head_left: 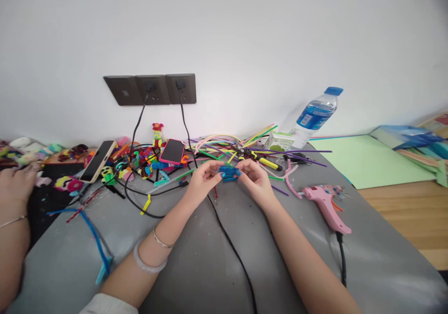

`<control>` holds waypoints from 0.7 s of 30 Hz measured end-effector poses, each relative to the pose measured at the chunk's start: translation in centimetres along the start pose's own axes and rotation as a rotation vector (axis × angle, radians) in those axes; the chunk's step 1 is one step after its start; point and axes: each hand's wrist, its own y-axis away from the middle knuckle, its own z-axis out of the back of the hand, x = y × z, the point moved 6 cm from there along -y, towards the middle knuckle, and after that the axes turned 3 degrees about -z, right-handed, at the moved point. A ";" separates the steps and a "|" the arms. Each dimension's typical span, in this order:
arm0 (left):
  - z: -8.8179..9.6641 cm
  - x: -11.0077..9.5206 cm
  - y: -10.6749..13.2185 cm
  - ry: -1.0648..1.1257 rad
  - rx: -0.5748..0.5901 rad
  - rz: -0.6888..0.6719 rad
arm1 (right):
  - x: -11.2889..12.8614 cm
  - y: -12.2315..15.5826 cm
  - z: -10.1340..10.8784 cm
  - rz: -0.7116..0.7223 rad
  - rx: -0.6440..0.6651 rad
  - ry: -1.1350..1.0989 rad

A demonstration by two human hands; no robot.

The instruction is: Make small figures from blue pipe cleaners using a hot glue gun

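Blue pipe-cleaner bundle (229, 173) sits pinched between my left hand (203, 177) and right hand (255, 177), just above the grey table cover (196, 258) and in front of a tangle of coloured stems. My fingertips hide its ends, and its exact shape is hard to make out. Another person's hand (14, 183) is cut off at the left edge.

Water bottle (317, 114): is standing far right, by the wall.
Glue gun (327, 204): pink, is lying at right on the grey mat (210, 267).
Phone (172, 151): pink-cased, is lying far centre.
Wall sockets (150, 89): are holding two black cables.
Green sheet (371, 160): is lying far right.
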 end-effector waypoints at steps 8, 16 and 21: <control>0.5 -0.1 -0.3 0.009 -0.038 -0.009 | -0.5 0.0 -0.6 -0.100 0.097 -0.087; 0.4 -0.2 -0.2 0.013 -0.042 -0.028 | -0.9 0.1 -0.5 -0.121 0.080 -0.103; 0.5 -0.2 -0.2 0.005 -0.048 -0.055 | -1.1 0.1 -0.3 -0.114 0.068 -0.101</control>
